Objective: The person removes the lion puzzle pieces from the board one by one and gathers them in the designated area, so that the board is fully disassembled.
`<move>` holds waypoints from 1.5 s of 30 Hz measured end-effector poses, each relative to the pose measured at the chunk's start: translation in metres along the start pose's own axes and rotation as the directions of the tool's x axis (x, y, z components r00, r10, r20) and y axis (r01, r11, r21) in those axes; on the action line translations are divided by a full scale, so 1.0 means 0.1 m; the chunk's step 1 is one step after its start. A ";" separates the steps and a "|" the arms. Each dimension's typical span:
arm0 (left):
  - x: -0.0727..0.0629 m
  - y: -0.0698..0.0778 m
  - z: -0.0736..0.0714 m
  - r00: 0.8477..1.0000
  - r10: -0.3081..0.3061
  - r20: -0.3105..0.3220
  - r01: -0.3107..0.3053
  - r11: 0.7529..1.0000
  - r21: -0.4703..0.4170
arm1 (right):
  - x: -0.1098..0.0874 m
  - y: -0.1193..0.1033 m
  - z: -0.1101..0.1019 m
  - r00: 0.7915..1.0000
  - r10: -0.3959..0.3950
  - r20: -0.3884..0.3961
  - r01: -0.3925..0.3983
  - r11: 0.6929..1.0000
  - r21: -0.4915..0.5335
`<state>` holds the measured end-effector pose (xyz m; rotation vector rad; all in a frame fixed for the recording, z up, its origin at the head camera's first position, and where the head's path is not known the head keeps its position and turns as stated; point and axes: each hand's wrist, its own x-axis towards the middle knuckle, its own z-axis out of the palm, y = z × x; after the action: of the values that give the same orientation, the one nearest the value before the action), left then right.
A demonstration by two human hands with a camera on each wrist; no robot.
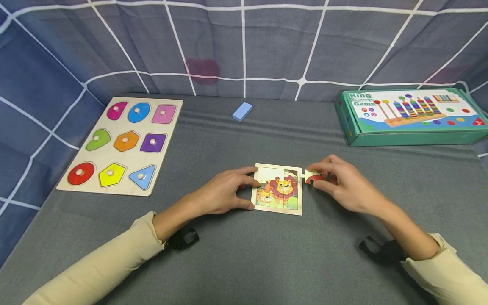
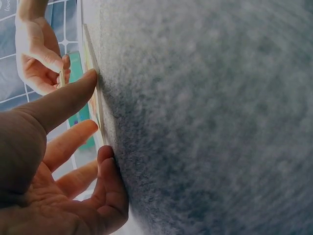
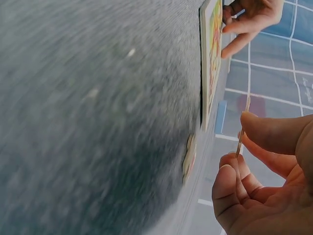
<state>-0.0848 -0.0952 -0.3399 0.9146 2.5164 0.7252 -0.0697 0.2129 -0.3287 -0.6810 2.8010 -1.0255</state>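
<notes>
A small wooden jigsaw tray (image 1: 278, 212) with a lion picture lies flat on the grey table; its upper left part shows bare pale wood. My left hand (image 1: 225, 191) rests along the tray's left side, thumb at the lower corner and fingers spread at the edge and over it. Just off the right edge, my right hand (image 1: 345, 184) pinches a red and cream puzzle piece (image 1: 311, 176) between thumb and fingers, raised above the table. Another puzzle piece (image 3: 189, 157) lies on the table below the right hand in the right wrist view.
On the left lies a wooden board (image 1: 138, 190) of colored knobbed shapes. A blue block (image 1: 242, 112) sits near the back. A green Ring Challenge Game box (image 1: 411, 137) stands at the back right, before a checked cloth (image 1: 267, 46).
</notes>
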 end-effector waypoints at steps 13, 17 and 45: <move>0.01 0.01 0.00 1.000 0.001 0.000 -0.001 1.000 0.010 | -0.18 0.27 -0.10 0.998 -0.003 -0.063 -0.002 0.998 -0.070; 0.02 0.01 0.00 1.000 0.000 0.002 0.000 1.000 0.009 | -0.22 0.32 -0.14 0.997 0.014 -0.079 -0.022 0.994 -0.108; 0.01 -0.01 0.00 1.000 0.021 0.000 -0.021 1.000 0.001 | -0.21 0.42 -0.14 0.993 0.112 -0.039 -0.117 0.978 -0.175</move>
<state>-0.0864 -0.0953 -0.3406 0.9427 2.5108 0.7307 -0.0700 0.2588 -0.3460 -0.5163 2.9427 -0.7799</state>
